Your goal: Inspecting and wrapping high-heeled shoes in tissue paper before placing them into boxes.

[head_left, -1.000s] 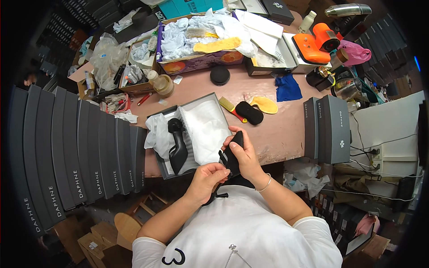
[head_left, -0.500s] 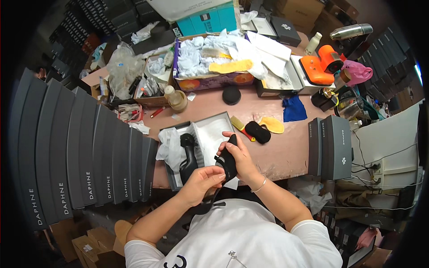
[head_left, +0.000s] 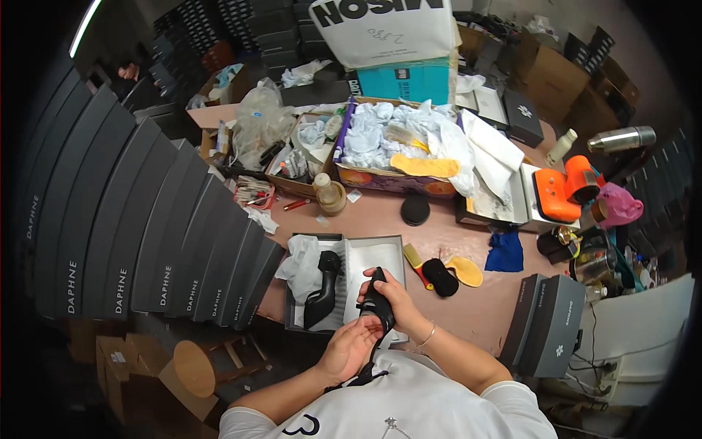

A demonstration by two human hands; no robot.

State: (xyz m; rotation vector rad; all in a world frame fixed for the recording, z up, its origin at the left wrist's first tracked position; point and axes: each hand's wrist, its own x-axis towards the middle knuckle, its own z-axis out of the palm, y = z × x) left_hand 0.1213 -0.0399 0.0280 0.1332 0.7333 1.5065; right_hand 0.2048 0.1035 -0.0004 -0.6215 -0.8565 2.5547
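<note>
My right hand [head_left: 391, 298] is wrapped round a black heeled shoe [head_left: 377, 306], held tilted in front of my chest. My left hand [head_left: 351, 347] lies against the shoe's lower side, its fingers stretched out and palm partly turned up. A black strap-like piece [head_left: 364, 375] hangs below the shoe, close to my shirt. Just beyond my hands, an open grey shoebox [head_left: 292, 322] holds the matching black shoe [head_left: 322, 294] and crumpled white tissue paper [head_left: 300, 265]. The box's white-lined half [head_left: 393, 252] is partly covered by my right hand.
Grey shoeboxes [head_left: 157, 241] stand in a long row on the left; two more [head_left: 548, 322] stand on the right. A brush [head_left: 417, 265], a black pad [head_left: 440, 278] and a blue cloth [head_left: 504, 251] lie on the table. Behind sits a carton of crumpled paper [head_left: 398, 179].
My left fingers have gone from a pinch on the shoe to stretched out against it. The view has shifted, so the table sits lower and further right.
</note>
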